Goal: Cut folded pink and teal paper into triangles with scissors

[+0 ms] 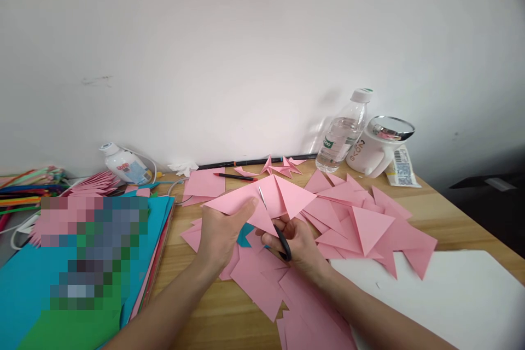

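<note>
My left hand (223,232) grips a folded sheet of pink paper (233,197) by its left part, with the thumb pressed on top. In my right hand (301,243) is a pair of scissors (284,243) with black handles, the fingers wrapped through the loops. A silver blade lies across the pink paper, pointing away from me. The other blade is hidden, apparently behind the paper. Cut pink paper pieces (258,279) lie on the table below both hands, and a small bit of blue paper (245,235) shows between them.
More pink triangles (371,229) spread to the right, beside a white board (435,290). A water bottle (342,134), a white mug (379,147) and a small packet (401,169) stand near the wall. A red-and-black pen (234,177) lies behind the hands. Blue sheets (24,279) are at left.
</note>
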### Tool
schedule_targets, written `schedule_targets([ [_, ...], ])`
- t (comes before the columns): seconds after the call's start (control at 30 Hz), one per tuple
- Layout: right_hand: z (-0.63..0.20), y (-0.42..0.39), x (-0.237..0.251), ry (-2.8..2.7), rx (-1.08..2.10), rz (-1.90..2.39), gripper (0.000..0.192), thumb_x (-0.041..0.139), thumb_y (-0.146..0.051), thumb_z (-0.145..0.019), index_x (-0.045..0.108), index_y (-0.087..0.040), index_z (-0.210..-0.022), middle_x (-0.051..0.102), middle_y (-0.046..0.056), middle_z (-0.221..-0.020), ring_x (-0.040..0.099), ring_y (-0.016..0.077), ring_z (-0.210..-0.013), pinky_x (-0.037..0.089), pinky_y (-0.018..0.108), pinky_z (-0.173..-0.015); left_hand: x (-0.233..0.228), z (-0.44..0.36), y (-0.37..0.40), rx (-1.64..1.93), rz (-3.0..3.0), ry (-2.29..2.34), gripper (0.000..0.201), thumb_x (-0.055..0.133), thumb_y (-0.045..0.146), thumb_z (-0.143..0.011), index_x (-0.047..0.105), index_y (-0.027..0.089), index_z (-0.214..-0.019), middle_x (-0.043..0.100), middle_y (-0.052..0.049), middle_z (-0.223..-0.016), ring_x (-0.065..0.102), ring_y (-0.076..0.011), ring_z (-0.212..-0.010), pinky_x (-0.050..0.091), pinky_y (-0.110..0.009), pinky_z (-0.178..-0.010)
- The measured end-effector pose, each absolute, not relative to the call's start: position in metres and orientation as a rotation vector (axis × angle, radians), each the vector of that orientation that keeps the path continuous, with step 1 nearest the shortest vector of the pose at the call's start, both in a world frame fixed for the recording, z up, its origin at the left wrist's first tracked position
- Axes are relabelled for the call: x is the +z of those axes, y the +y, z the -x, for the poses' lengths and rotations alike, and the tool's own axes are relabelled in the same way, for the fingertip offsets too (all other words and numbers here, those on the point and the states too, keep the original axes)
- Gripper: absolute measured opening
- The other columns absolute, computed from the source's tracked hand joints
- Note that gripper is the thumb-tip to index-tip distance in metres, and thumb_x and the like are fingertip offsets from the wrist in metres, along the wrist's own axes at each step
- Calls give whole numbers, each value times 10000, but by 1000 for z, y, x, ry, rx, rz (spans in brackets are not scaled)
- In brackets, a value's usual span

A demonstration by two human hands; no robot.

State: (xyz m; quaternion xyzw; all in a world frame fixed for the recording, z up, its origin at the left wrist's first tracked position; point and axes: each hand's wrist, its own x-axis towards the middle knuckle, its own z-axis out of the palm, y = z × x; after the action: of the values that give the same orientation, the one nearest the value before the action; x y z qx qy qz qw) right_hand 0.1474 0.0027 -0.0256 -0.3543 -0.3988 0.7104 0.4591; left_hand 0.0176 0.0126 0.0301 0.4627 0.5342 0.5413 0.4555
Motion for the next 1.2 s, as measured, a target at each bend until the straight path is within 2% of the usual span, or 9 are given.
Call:
schedule_targets([
  [0.1,-147,2,-25,-974,1753,883,200,734,-244,-573,563,-146,-606,539,-13,-634,417,77,-510,376,202,-509,32,-18,12,1330,-1162,1323,187,679,250,-638,648,127,-776,652,-39,-788,549,-149,-681,452,-256,-608],
  [0.23,-146,0,-27,-969,1750,874,208,740,-251,-563,564,-149,-608,555,7,-692,450,103,-579,382,213,-540,32,-18,12,1334,-1144,1297,182,676,246,-636,660,128,-773,664,-44,-793,549,-151,-678,452,-259,-610],
  [0.4,-147,1,-30,-985,1745,877,253,734,-253,-569,499,-158,-564,518,-10,-667,420,98,-565,329,211,-504,32,-18,12,1335,-1137,1291,173,678,244,-633,663,119,-752,661,-46,-784,548,-150,-667,448,-255,-600],
  [0.6,-147,1,-29,-1002,1734,830,207,708,-208,-612,516,-146,-661,418,-47,-574,302,62,-498,228,208,-462,33,-19,12,1337,-1122,1290,162,682,235,-632,674,132,-757,659,-36,-780,539,-142,-675,448,-253,-609],
  [0.9,-146,1,-25,-1018,1707,865,315,715,-265,-607,421,-172,-538,306,-82,-483,198,49,-439,160,217,-430,32,-18,12,1349,-1109,1254,134,684,225,-622,669,132,-716,646,-17,-726,521,-130,-640,435,-244,-587],
  [1.2,-145,2,-32,-990,1705,846,349,736,-269,-600,408,-173,-528,326,-89,-470,212,39,-419,172,208,-410,34,-19,12,1330,-1094,1263,169,686,248,-620,663,116,-724,655,-49,-743,543,-151,-654,457,-259,-593],
])
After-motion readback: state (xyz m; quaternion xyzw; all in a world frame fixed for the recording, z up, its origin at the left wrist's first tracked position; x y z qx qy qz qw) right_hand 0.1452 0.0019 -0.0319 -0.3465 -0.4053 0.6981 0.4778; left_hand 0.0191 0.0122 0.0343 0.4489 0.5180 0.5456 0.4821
